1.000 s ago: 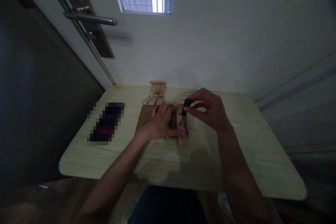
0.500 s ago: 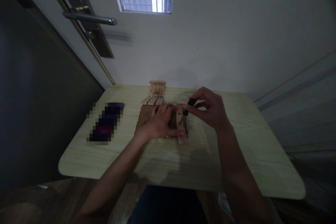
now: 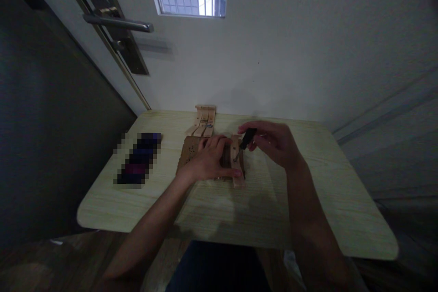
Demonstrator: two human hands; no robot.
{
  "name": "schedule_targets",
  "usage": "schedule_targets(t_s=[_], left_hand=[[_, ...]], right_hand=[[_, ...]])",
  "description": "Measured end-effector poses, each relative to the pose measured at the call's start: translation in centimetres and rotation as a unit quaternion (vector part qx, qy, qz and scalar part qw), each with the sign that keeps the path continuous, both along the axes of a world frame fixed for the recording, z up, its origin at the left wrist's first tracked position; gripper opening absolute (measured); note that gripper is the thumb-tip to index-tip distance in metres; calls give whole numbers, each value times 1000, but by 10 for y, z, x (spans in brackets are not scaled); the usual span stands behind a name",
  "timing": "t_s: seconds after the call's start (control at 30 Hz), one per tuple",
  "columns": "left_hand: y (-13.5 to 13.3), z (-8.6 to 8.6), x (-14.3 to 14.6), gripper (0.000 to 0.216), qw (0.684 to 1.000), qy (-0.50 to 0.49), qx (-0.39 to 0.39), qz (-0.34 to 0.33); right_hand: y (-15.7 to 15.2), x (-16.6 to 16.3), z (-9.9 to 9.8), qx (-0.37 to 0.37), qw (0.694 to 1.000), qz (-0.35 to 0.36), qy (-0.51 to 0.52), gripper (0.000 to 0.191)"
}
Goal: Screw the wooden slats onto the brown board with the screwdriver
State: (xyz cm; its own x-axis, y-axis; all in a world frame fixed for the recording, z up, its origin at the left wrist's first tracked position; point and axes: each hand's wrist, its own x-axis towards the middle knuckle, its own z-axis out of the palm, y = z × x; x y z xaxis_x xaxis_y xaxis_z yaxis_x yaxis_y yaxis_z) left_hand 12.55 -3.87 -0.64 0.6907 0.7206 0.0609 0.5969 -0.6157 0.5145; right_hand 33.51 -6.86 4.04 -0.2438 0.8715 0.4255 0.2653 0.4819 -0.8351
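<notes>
My left hand [image 3: 208, 159] lies flat, fingers together, on a brown perforated board [image 3: 188, 151] in the middle of the table and presses it down; its fingertips reach a pale wooden strip [image 3: 235, 164] along the board's right edge. My right hand [image 3: 273, 143] pinches the black handle of a small screwdriver [image 3: 247, 138]. The tool leans to the left, and its metal tip rests on the wooden strip.
A set of pale wooden slats [image 3: 204, 121] lies at the table's far edge by the white wall. A dark blurred object [image 3: 138, 159] sits on the left of the light wooden table [image 3: 308, 219]. A door with a metal handle [image 3: 119, 23] stands at the upper left.
My right hand has turned and dropped a little, tipping the screwdriver handle further to the right. My left hand has stayed on the board.
</notes>
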Motion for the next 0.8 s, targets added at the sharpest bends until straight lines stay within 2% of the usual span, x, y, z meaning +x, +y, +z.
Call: schedule_targets(t_s=[0.13, 0.33, 0.47, 0.63, 0.8], left_hand=[[1, -1, 0, 87, 1000, -1, -3, -2], [1, -2, 0, 90, 1000, 4, 6, -5], [1, -1, 0, 92, 1000, 4, 1, -4], [1, 1, 0, 91, 1000, 1, -7, -7], [0, 2, 0, 89, 1000, 0, -12, 0]], right_hand=[[-1, 2, 1, -3, 1000, -7, 0, 29], [3, -5, 1, 19, 997, -65, -22, 24], [4, -10, 0, 46, 996, -74, -16, 31], [5, -12, -2, 63, 994, -94, -12, 24], [2, -8, 2, 64, 996, -59, -28, 23]])
